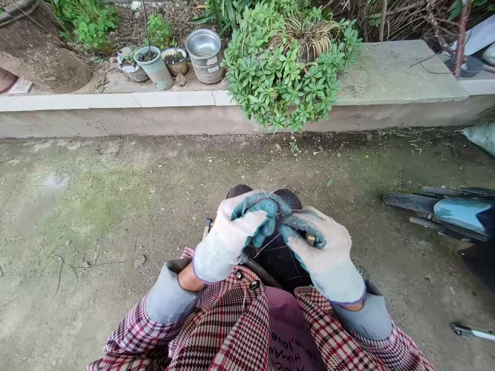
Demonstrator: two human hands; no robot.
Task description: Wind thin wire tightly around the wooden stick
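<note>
My left hand [243,221], in a white glove with a teal coated palm, is closed with its fingertips pinched together above my knees. A thin pale strand [266,194] shows at those fingertips. Close beside it, my right hand [319,245], gloved the same way, is curled shut. From its grip pokes a small brass-coloured end [310,238] of an object; the rest is hidden by the fingers. The fingertips of both hands nearly meet. Another thin strand [267,246] runs slantwise below them, over the dark trousers [286,263].
Beyond the bare ground stands a low tiled ledge [112,100] with small plant pots [157,69], a metal pot [204,56] and a leafy bush [286,77]. A blue-and-black object [460,212] lies at right, with a white-handled item [472,331] below it.
</note>
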